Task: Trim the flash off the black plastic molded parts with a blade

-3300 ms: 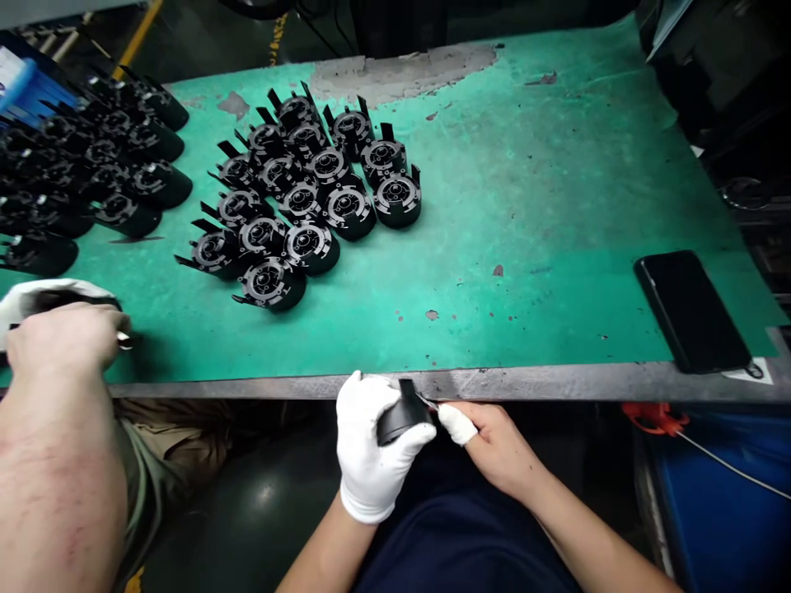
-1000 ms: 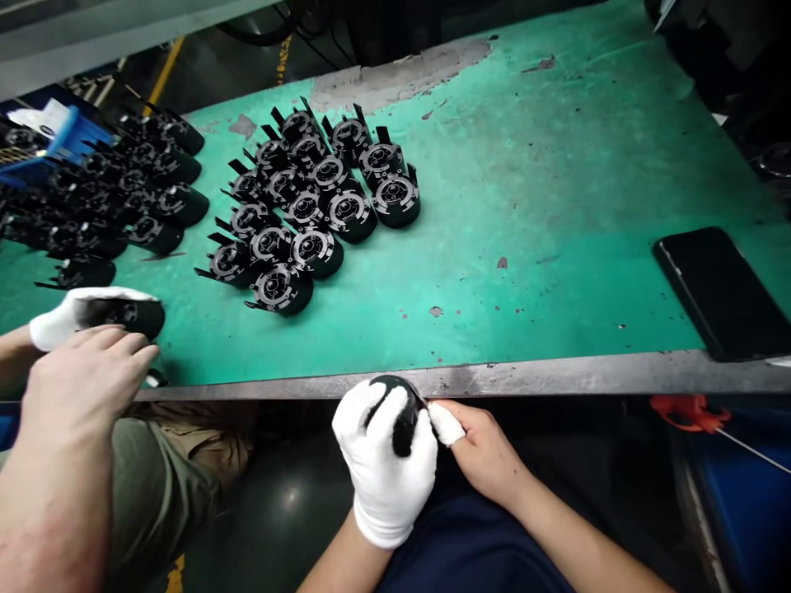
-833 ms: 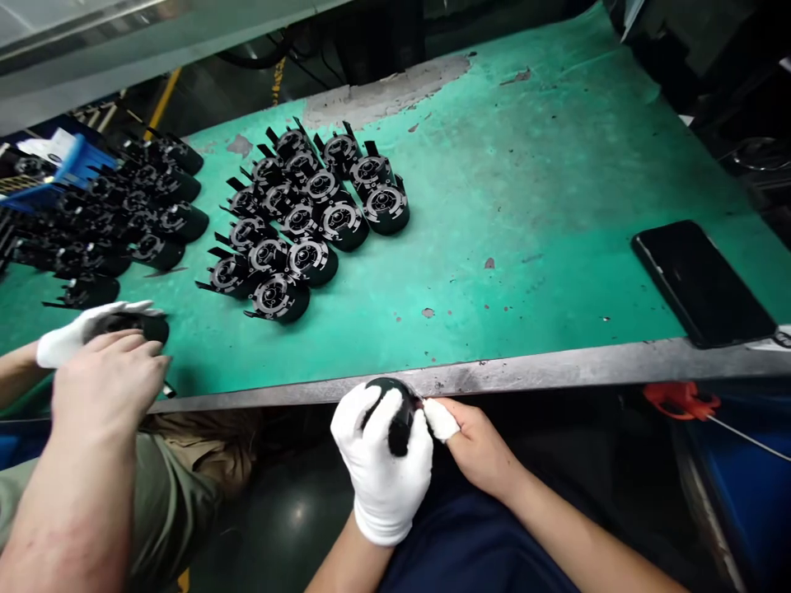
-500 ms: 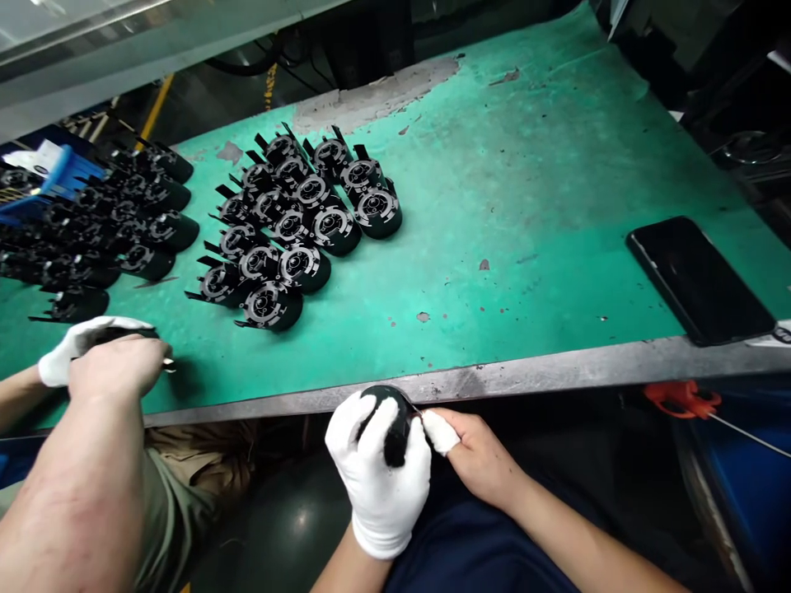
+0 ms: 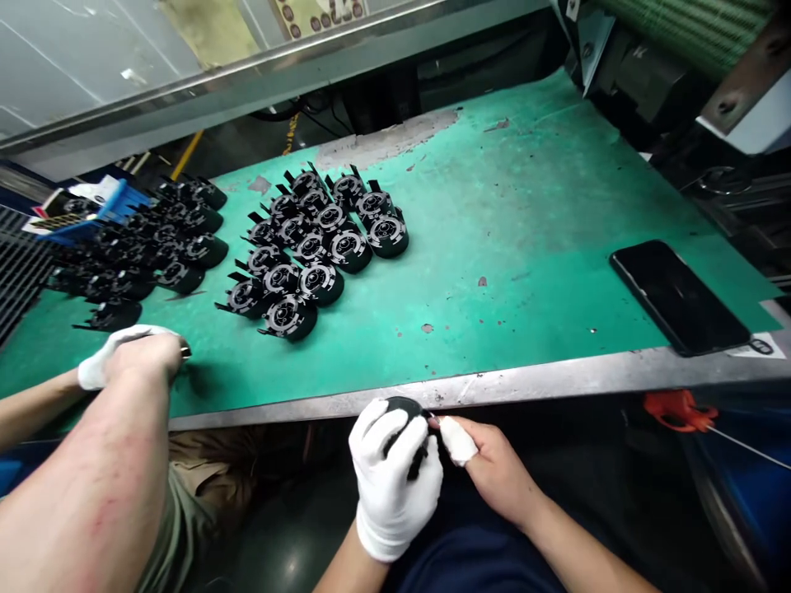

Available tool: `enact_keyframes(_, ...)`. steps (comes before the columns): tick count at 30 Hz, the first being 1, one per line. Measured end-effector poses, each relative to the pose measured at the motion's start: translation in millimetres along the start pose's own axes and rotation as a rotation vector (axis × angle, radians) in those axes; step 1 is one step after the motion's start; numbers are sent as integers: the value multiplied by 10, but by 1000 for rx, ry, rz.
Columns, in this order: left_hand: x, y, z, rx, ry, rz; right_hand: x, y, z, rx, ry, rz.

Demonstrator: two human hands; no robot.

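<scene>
In the head view, my white-gloved left hand [image 5: 395,482] is wrapped around a black round housing [image 5: 404,407], just in front of the table edge. Its fingers hide much of the part. My bare right hand [image 5: 498,469], with a white cover on its thumb, is closed in a pinch at the housing's right side. Between its fingertips a thin, shiny metal sliver of a tool [image 5: 433,416] shows, touching or very near the rim. Most of that tool is hidden by the fingers.
Rows of similar black housings [image 5: 320,280] stand on the green table [image 5: 525,214], more of them left beside a blue bin [image 5: 127,200]. A phone [image 5: 680,292] lies at right, with orange-handled scissors [image 5: 680,409] below the edge. A co-worker's arms [image 5: 117,428] reach in from the left.
The view has tilted up and shifted, so the wall shows more. Both my hands keep their hold on the housing and the thin tool, with only slight movement.
</scene>
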State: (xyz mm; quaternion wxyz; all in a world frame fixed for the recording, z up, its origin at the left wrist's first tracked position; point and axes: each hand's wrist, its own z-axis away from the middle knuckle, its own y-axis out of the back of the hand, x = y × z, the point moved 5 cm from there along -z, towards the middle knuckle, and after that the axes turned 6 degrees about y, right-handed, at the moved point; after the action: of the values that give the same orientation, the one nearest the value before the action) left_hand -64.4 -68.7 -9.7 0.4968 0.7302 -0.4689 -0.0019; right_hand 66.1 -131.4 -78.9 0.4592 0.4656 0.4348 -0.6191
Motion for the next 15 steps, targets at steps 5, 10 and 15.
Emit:
enact_keyframes(5,45,-53,-47,34,-30,15,-45,51,-18,-2,79,157)
enact_keyframes(10,29,-70,-58,34,-49,75,0,43,-58,48,80,231)
enact_keyframes(15,25,-68,-21,57,-64,70,25,35,-35,66,71,201)
